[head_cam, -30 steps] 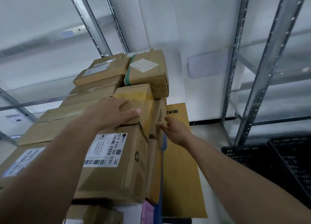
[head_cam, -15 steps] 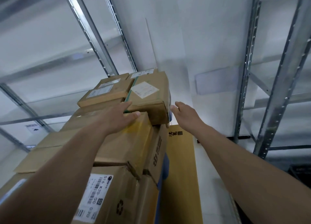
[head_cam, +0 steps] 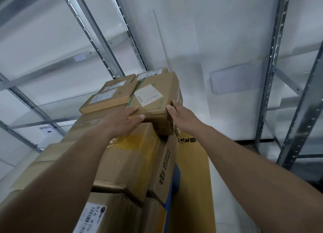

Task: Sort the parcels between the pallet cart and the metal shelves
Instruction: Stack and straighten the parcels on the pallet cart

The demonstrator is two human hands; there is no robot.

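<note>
Head view, one entry: small brown cardboard parcel with white label and green tape (head_cam: pixel 153 99), on top of the tall stack of brown cardboard boxes (head_cam: pixel 125 162). Left hand (head_cam: pixel 122 119) and right hand (head_cam: pixel 181 114) gripped its near corners, fingers curled round the edges. Not yet lifted, by appearance; most sorting seemingly remained. Grey metal shelves (head_cam: pixel 279 92) stood bare on both sides; white walls, pale floor.

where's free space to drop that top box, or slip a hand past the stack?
Free: the shelf boards between the right uprights, and the floor strip between the tall flat carton and that rack. Crowded: the stack top, where the left hand and right hand flank the green-taped box, tight against the neighbouring flat parcel.
</note>
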